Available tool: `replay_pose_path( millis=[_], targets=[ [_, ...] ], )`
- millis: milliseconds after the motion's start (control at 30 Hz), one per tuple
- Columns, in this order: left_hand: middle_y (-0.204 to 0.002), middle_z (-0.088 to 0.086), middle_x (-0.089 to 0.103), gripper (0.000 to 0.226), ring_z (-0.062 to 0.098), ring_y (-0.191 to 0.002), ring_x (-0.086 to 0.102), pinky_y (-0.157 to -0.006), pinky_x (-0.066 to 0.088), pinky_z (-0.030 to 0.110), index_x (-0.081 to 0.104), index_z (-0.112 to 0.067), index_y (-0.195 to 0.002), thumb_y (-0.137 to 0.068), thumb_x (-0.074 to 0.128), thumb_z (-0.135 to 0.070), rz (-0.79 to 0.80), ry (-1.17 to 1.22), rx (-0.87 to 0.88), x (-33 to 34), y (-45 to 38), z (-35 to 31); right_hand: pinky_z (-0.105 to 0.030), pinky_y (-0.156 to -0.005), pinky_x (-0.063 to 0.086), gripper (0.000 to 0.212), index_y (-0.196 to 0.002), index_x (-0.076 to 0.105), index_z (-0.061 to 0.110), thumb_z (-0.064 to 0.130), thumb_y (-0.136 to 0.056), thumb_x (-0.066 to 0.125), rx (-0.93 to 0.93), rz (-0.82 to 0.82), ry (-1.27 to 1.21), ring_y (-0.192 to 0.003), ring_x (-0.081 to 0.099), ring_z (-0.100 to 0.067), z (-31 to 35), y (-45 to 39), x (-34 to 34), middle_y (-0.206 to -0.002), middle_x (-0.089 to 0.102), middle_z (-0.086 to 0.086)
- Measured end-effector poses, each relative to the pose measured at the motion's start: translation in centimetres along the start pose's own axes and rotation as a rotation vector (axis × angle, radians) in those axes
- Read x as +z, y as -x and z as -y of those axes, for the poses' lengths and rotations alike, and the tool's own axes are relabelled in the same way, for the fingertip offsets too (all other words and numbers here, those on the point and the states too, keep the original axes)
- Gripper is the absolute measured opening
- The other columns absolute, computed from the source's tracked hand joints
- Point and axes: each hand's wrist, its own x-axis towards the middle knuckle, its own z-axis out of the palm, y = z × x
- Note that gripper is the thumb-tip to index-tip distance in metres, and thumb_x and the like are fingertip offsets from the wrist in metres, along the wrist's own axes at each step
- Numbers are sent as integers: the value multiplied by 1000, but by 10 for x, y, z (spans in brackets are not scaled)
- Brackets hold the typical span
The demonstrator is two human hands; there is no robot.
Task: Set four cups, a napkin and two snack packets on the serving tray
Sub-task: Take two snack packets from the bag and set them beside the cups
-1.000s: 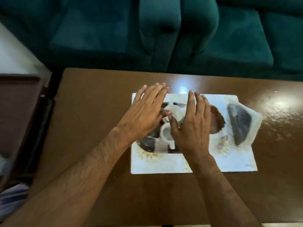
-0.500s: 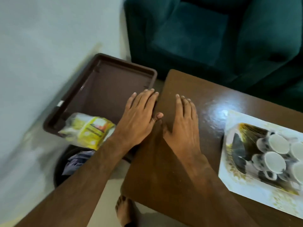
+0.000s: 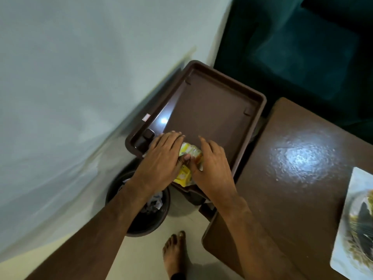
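Now both hands are on a snack packet (image 3: 188, 158) at the near corner of the brown tray (image 3: 212, 110), which sits beside the wooden table (image 3: 292, 158). The left hand (image 3: 161, 158) lies over the packet's left end with its fingers curled around it. The right hand (image 3: 212, 164) presses on the right end, thumb tucked against the packet. Both hands look like they are holding it, but I cannot tell how tight.

I think the packet is light, soft and crinkly. It may be slippery, and what is inside could break if squeezed hard. Holding it gently at both ends looks best.

It is shiny yellow with a bit of orange and white. Most of it is hidden under the hands. The white serving tray (image 3: 343, 229) sits at the table's far right edge, well apart.
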Motion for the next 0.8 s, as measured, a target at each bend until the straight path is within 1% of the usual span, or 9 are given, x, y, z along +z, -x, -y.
replay_pose_path(
  millis=[133, 267, 300, 400, 500, 567, 667, 733, 800],
  targets=[
    [-153, 9, 53, 68, 26, -149, 43, -126, 28, 45, 48, -11, -150, -106, 17, -54, -29, 9, 15, 3, -2, 4, -34, -102, 45, 55, -151, 43, 16, 38, -102, 55, 71, 69, -76, -127, 55, -25, -1, -5, 9, -139, 58, -7],
    [-152, 8, 56, 74, 25, -148, 45, -125, 30, 44, 49, -12, -149, -103, 13, -57, -30, 31, -4, 4, -10, 5, -32, -100, 45, 55, -147, 48, 16, 44, -100, 59, 161, 103, -167, -125, 57, -24, -4, -12, 7, -137, 61, -5],
    [-151, 8, 56, 75, 25, -147, 45, -125, 30, 44, 50, -12, -149, -102, 12, -58, -31, 34, -8, 4, -12, 5, -33, -100, 47, 55, -145, 50, 17, 43, -99, 61, 190, 115, -218, -123, 59, -23, -4, -14, 6, -135, 62, -5],
    [-150, 9, 57, 77, 26, -146, 46, -123, 33, 44, 51, -11, -147, -102, 12, -59, -52, 74, -24, 5, -17, 4, -45, -100, 55, 56, -139, 56, 16, 43, -92, 69, 305, 148, -376, -115, 64, -22, -6, -22, 0, -129, 66, -4],
    [-154, 10, 53, 75, 27, -149, 43, -124, 32, 45, 49, -9, -149, -104, 17, -60, -118, 133, -53, 8, -19, -1, -48, -94, 58, 53, -129, 63, 18, 48, -86, 72, 340, 162, -402, -107, 67, -23, -8, -29, -7, -121, 68, -4],
    [-161, 12, 44, 77, 27, -154, 36, -128, 27, 46, 42, -8, -154, -103, 21, -61, -175, 159, -100, 10, -19, -3, -49, -92, 58, 48, -122, 66, 19, 47, -85, 75, 356, 167, -442, -105, 67, -24, -9, -34, -10, -118, 68, -6],
    [-169, 17, 26, 86, 31, -159, 22, -130, 22, 49, 24, -7, -162, -101, 29, -67, -281, 278, -256, 11, -21, -12, -49, -92, 58, 48, -120, 65, 19, 46, -83, 80, 366, 63, -509, -104, 65, -21, -8, -37, -12, -119, 60, -3],
    [-172, 17, 16, 91, 31, -160, 15, -129, 20, 43, 14, -7, -163, -99, 38, -67, -356, 498, -394, 13, -25, -22, -45, -92, 58, 51, -123, 63, 23, 47, -82, 81, 364, -84, -514, -99, 61, -10, -9, -38, -16, -119, 53, 2],
    [-170, 12, 21, 91, 26, -158, 21, -123, 23, 34, 13, -11, -164, -98, 52, -62, -406, 787, -537, 14, -32, -32, -44, -91, 60, 46, -117, 61, 25, 42, -81, 84, 374, -188, -630, -98, 64, -8, -9, -38, -21, -120, 58, 1]
  ],
)
